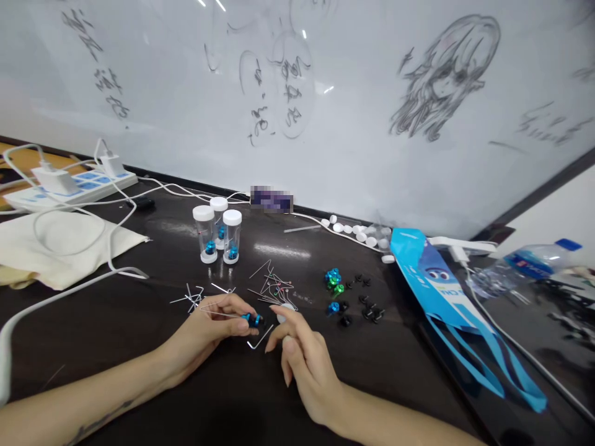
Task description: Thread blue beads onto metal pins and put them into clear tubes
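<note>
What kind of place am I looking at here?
Likely an office or small workshop, though I can't be sure: there's a whiteboard with writing and a drawing, a power strip with plugs, and a dark table bearing small parts.

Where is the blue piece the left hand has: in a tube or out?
Out: the left hand pinches the blue piece; the clear tubes stand apart, farther back, with white caps on.

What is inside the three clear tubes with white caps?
Each clear tube shows a blue piece. The front two partly cover the rear one, hiding some of its inside.
</note>
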